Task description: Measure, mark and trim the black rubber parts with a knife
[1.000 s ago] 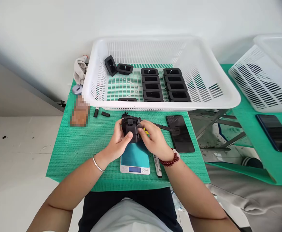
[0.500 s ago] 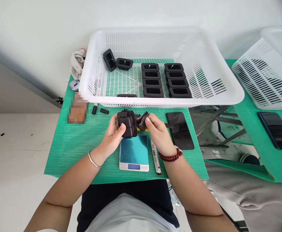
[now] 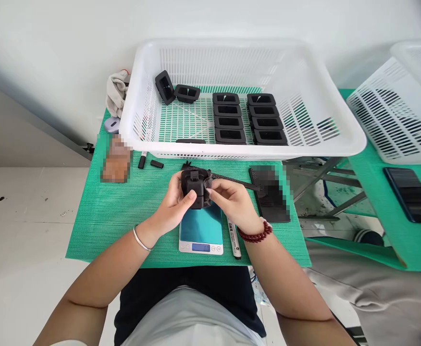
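Note:
My left hand (image 3: 170, 202) is closed round a black plastic housing (image 3: 195, 187) with a wide rim, its thumb across the near side. Pinched in my right hand (image 3: 234, 199) is a folded grey sheet (image 3: 207, 185) that looks like sandpaper, pressed to the housing's right edge. Both hands hover above the far end of a digital scale (image 3: 201, 233). Behind them lies a black caliper (image 3: 232, 179), partly hidden by the hands. A white marker (image 3: 234, 240) rests right of the scale, below my right hand.
A white plastic basket (image 3: 210, 153) with several black housings (image 3: 229, 122) stands at the back. A capped-off marker (image 3: 142, 159) and a black cap (image 3: 156, 164) lie at left. A dark flat phone (image 3: 273, 206) is at right; another phone (image 3: 410, 194) and basket (image 3: 379, 120) sit on the neighbouring table.
My right hand has brought the folded grey sheet left against the housing. My left hand has moved slightly right and turned the housing a little.

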`<action>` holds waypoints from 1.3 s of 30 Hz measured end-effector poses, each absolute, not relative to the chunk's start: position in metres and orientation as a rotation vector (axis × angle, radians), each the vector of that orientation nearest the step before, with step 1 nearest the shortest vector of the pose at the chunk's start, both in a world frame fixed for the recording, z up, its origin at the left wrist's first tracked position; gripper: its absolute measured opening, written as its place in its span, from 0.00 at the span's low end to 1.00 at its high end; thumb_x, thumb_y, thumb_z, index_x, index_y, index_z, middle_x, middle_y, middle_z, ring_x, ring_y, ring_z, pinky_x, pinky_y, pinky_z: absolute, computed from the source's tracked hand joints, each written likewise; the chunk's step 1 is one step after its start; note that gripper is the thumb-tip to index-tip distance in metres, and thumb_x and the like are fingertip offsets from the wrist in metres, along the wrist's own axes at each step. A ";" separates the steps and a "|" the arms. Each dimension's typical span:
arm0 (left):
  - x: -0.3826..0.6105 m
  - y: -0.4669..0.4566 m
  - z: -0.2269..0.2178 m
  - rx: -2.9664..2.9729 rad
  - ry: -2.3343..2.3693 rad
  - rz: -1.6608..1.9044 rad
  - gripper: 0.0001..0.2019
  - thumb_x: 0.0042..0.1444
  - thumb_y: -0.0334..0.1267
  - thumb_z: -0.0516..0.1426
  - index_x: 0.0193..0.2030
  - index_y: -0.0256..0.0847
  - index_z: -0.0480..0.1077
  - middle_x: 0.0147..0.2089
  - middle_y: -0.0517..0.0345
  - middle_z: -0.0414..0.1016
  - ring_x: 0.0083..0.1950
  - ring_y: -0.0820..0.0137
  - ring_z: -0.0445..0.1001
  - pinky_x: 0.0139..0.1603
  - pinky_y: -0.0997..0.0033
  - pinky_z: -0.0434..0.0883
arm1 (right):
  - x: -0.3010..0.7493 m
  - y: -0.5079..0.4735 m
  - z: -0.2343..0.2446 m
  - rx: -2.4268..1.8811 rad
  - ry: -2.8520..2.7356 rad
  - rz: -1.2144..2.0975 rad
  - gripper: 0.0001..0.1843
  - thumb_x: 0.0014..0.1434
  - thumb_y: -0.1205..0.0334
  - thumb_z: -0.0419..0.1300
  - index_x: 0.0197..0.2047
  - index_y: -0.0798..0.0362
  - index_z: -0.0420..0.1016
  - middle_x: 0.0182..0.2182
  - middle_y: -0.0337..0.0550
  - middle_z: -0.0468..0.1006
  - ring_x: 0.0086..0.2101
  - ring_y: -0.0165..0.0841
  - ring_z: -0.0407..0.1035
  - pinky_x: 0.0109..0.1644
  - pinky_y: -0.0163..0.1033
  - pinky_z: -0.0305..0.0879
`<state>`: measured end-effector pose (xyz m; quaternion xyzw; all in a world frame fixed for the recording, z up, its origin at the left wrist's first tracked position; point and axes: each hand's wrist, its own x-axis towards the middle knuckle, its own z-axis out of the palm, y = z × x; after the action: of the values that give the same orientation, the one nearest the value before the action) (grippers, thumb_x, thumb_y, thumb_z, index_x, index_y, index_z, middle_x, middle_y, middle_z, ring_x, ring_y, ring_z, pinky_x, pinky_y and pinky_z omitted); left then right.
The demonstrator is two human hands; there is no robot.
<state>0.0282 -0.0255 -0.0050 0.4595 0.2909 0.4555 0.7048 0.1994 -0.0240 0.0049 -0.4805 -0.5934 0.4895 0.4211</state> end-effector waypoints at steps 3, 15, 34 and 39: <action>0.031 -0.029 -0.002 1.055 0.641 0.983 0.19 0.61 0.46 0.54 0.55 0.47 0.55 0.57 0.51 0.66 0.58 0.64 0.68 0.55 0.61 0.70 | 0.196 -0.026 0.005 -1.259 -1.668 0.822 0.15 0.62 0.58 0.53 0.24 0.51 0.60 0.22 0.37 0.65 0.25 0.28 0.59 0.30 0.36 0.57; 0.030 -0.031 -0.001 1.143 0.739 1.129 0.20 0.61 0.48 0.54 0.56 0.44 0.56 0.56 0.49 0.66 0.59 0.63 0.67 0.57 0.60 0.68 | 0.194 -0.024 0.005 -1.086 -1.867 0.705 0.08 0.66 0.61 0.48 0.34 0.50 0.62 0.30 0.42 0.69 0.33 0.33 0.64 0.38 0.40 0.62; 0.033 -0.030 0.001 1.131 0.795 1.130 0.23 0.59 0.52 0.54 0.56 0.43 0.55 0.58 0.47 0.65 0.62 0.60 0.65 0.61 0.58 0.65 | 0.196 -0.023 0.008 -1.087 -1.954 0.752 0.07 0.66 0.61 0.47 0.36 0.50 0.62 0.33 0.43 0.68 0.34 0.33 0.62 0.37 0.40 0.60; 0.035 -0.033 0.001 1.207 0.723 1.035 0.23 0.60 0.50 0.54 0.57 0.44 0.53 0.62 0.46 0.61 0.64 0.59 0.61 0.62 0.57 0.63 | 0.193 -0.026 0.001 -1.273 -1.847 0.618 0.14 0.67 0.59 0.44 0.28 0.50 0.57 0.25 0.39 0.62 0.27 0.32 0.58 0.32 0.39 0.55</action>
<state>0.0354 -0.0326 0.0007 0.5297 0.3171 0.4542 0.6423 0.1929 -0.0264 0.0014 -0.5024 -0.7288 0.2439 0.3961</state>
